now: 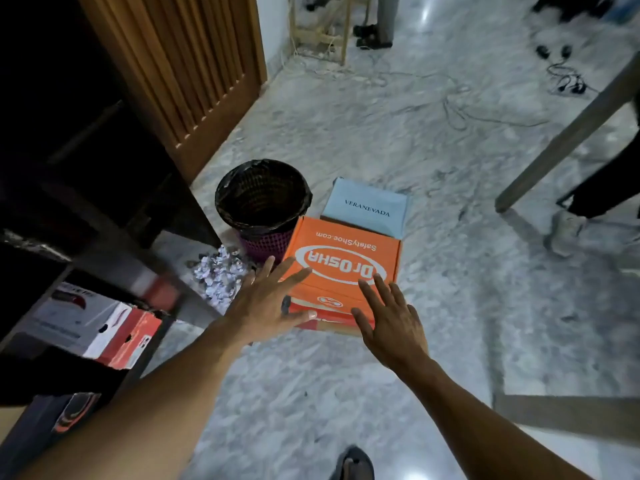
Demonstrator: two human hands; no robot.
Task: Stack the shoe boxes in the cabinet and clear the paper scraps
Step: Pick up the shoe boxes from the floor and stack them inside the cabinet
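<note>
As your fingers (294,275) are spread straight and hold nothing, both hands are released. Your left hand (266,303) reaches over the near left corner of the orange shoe box (346,258), and your right hand (391,317) over its near right corner. Whether your left thumb already touches the near wall cannot be told from this view.

Expect stiff printed cardboard: firm at the edges and corners, but likely to give in the middle of the lid. It may be light if empty and noticeably heavier with shoes inside. The smooth print could slip under dry palms, and a loose lid would come away if you lift by it alone. So take hold low on the two short ends, below the lid rim, and press inward with both palms.

The box lies flat on the floor (450,306), lid up, just right of the black-lined bin (263,202) and right of the cabinet (104,220). Its lettering reads upside down to you, so it faces the far side. Its long axis seems to run left to right along that lettering, with the right end turned slightly nearer.

A pale blue box (367,206) sits against its far side. The paper scraps (221,275) are heaped left of it, between bin and cabinet. A white and red box (97,323) already rests on a cabinet shelf.
</note>
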